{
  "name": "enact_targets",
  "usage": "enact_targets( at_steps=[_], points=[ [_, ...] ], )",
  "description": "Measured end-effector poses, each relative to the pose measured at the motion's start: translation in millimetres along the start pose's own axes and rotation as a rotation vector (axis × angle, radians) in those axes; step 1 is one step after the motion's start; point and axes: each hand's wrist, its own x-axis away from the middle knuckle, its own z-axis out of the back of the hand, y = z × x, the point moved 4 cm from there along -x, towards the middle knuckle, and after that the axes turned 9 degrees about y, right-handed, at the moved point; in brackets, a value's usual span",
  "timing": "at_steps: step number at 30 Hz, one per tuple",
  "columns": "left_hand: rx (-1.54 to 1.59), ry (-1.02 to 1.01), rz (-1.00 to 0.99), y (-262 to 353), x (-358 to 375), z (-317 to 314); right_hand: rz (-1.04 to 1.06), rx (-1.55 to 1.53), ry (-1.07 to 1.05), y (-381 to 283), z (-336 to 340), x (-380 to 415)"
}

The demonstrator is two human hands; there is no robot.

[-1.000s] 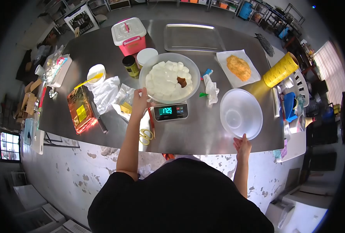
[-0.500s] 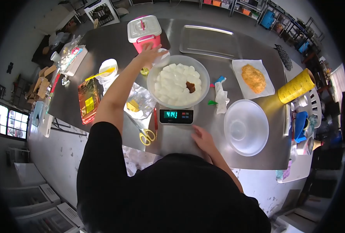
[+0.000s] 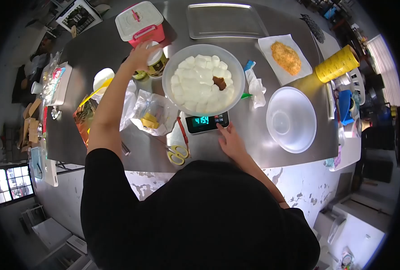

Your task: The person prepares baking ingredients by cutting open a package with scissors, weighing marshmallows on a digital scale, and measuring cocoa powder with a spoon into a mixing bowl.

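Note:
My left hand [image 3: 141,57] reaches forward to a white-lidded jar [image 3: 157,65], its fingers curled about the lid's far left side. A second, smaller jar [image 3: 139,74] is partly hidden under my wrist. Beside them, a large translucent bowl [image 3: 167,85] full of white marshmallows [image 3: 195,78] rests on a digital scale [image 3: 209,128]. One brown patch [image 3: 219,83] shows among the marshmallows. My right hand [image 3: 230,141] lies at the scale's front right corner, with fingers apart and a fingertip at the buttons. Green digits glow on the display.
Yellow scissors [image 3: 178,155], a red pen-like stick [image 3: 183,130] and butter-like pieces in opened wrapping [image 3: 150,120] lie nearby. An empty bowl [image 3: 291,120], golden crumbs on paper [image 3: 286,58] and a yellow roll [image 3: 338,64] stand right. Behind are a pink box [image 3: 146,34] and tray [image 3: 227,21].
The view has shifted and leaned closer. My right hand has moved up to the scale's buttons. My left hand stays at the jar, which now shows more of its side. The display digits differ.

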Motion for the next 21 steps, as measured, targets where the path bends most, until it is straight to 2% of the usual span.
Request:
enact_targets(
  at_steps=[2, 7, 12, 13, 15, 17, 18, 19, 21],
  points=[
    [-0.017, -0.009, 0.036, -13, 9, -1, -0.007, 0.120, 0.054, -7, -4, -1],
    [-0.069, -0.011, 0.050, -27, 19, 0, -0.118, 0.208, 0.030, -21, -2, -6],
    [-0.120, -0.040, 0.192, -19, 25, 25, -0.132, 0.278, 0.009, -15, -8, -10],
    [-0.129, -0.030, 0.206, -30, 18, 15, -0.113, 0.275, 0.014, -17, -7, -12],
    [0.441, 0.307, 0.138, -62, -2, 1, -0.232, 0.090, -0.057, -17, -4, -16],
    [0.616, 0.435, 0.364, -59, -8, 21, -0.229, 0.106, -0.073, -22, 4, -21],
    [0.760, 0.487, 0.556, -65, -16, 17, -0.262, 0.133, -0.095, -22, 8, -22],
    [0.757, 0.499, 0.554, -72, -28, 9, -0.253, 0.133, -0.087, -24, 11, -25],
    [1.759, 0.598, 0.868, -88, -57, -25, -0.298, 0.090, -0.124, -23, 13, -26]
  ],
)
